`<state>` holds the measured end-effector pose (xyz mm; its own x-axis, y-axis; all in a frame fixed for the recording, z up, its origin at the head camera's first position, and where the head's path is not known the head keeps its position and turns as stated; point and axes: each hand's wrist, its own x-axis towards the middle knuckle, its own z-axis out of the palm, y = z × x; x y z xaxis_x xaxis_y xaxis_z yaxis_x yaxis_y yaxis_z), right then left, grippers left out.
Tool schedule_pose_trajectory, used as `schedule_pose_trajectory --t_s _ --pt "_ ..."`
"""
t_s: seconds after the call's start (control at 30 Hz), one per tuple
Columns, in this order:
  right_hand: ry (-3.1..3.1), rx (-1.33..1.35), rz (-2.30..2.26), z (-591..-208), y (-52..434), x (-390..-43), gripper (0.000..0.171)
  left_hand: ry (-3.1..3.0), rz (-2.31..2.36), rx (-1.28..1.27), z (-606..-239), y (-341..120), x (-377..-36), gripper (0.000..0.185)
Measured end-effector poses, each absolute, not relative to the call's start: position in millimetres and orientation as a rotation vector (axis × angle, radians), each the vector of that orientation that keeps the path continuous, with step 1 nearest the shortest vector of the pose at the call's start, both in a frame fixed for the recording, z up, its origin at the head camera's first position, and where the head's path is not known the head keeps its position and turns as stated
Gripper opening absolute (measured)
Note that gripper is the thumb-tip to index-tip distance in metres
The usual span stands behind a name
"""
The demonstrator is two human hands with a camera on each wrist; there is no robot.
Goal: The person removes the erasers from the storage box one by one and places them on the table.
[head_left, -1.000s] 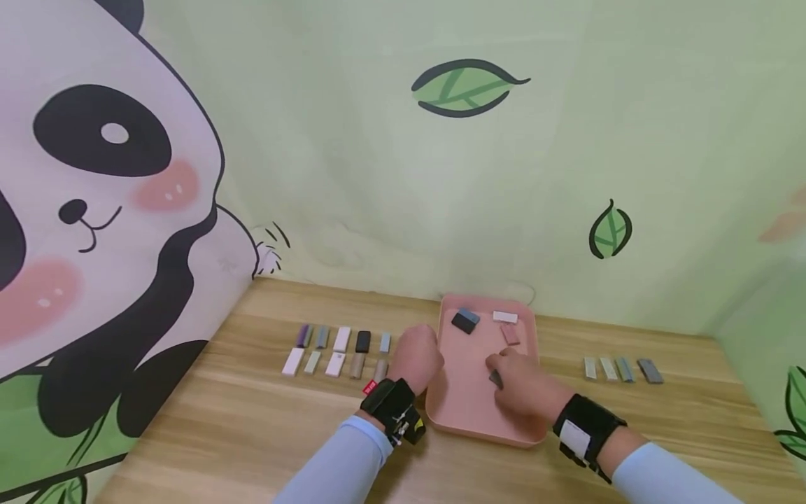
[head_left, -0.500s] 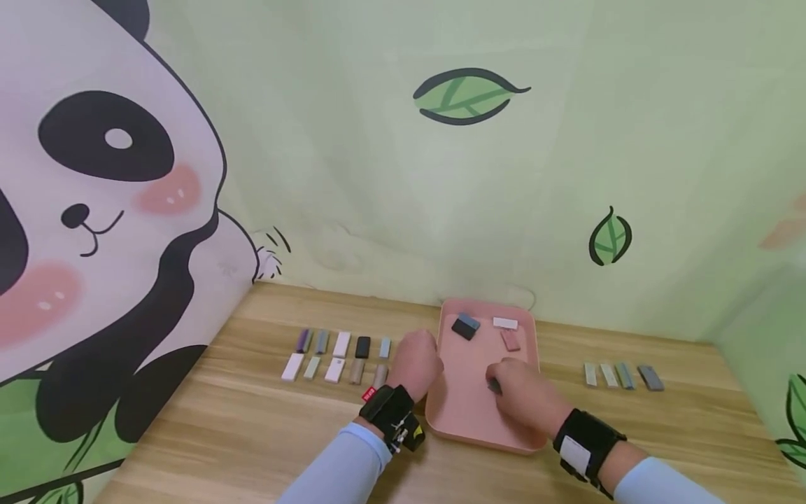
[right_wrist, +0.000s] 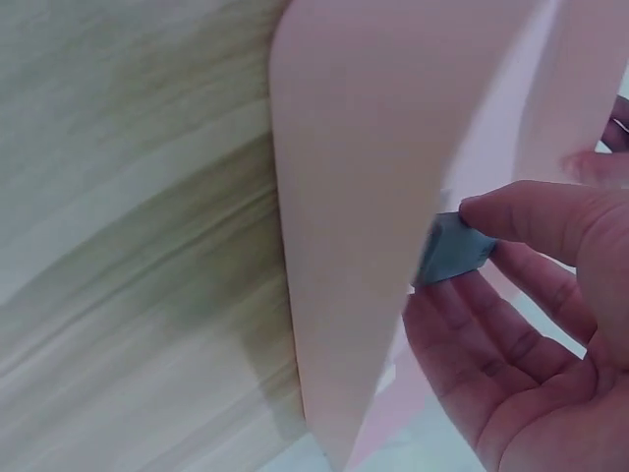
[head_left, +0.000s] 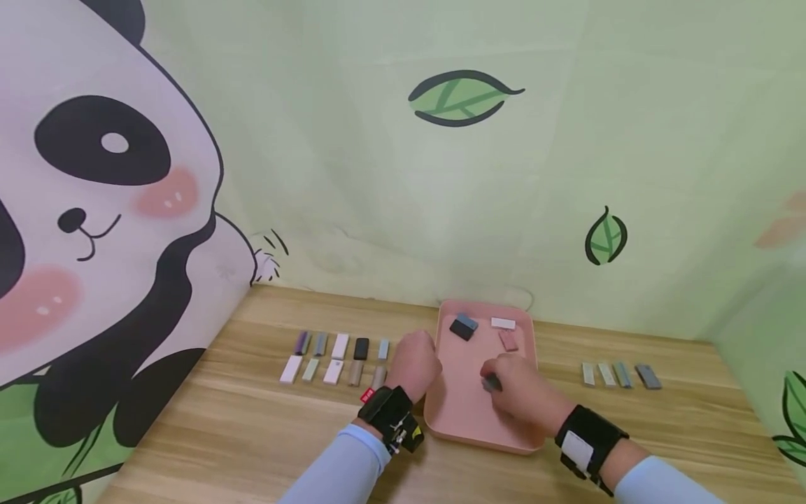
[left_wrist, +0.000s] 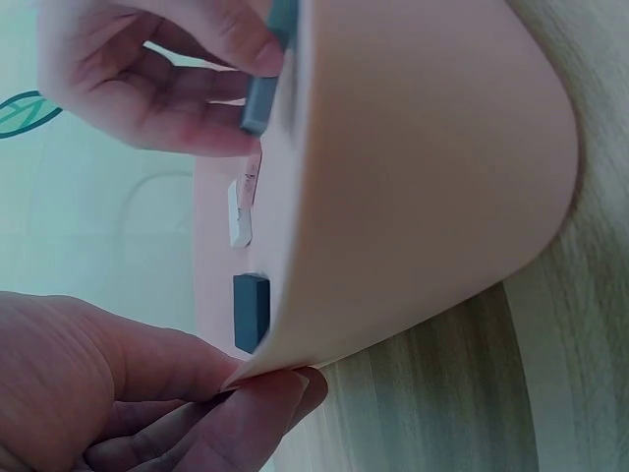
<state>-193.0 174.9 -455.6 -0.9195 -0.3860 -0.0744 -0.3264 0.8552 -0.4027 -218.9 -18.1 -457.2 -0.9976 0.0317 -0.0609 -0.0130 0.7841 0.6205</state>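
A shallow pink tray (head_left: pixel 460 413) stands on the wooden table. My left hand (head_left: pixel 414 365) pinches its left rim; the left wrist view shows the thumb and fingers on either side of the wall. Over the tray's middle, my right hand (head_left: pixel 525 390) holds a small grey rectangular block (right_wrist: pixel 457 251) between thumb and fingers. Toward the tray's far end lie a black block (head_left: pixel 462 330) beside a blue one (head_left: pixel 468 320), and a white block (head_left: pixel 503 323) near a pink one (head_left: pixel 508 341).
Left of the tray are two rows of small blocks, among them a black one (head_left: pixel 362 348) and a white one (head_left: pixel 290 369). Several grey and greenish blocks (head_left: pixel 622 374) line up on the right. A printed cloth wall (head_left: pixel 352 210) rises behind the table.
My right hand has shifted slightly left over the tray, with the grey block in its fingers. My left hand stays on the rim. The head view has tilted a little.
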Motion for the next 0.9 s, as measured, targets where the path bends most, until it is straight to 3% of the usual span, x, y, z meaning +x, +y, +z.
schedule_pose_trajectory --t_s 0.67,0.9 --pt "2.938 -0.397 -0.737 -416.1 217.5 -202.8 0.03 2.864 0.992 -0.018 -456.7 -16.0 -218.2 0.01" --pt "3.055 -0.373 -0.751 -404.7 250.8 -210.2 0.031 2.885 0.966 0.003 -457.3 -16.1 -220.5 0.022"
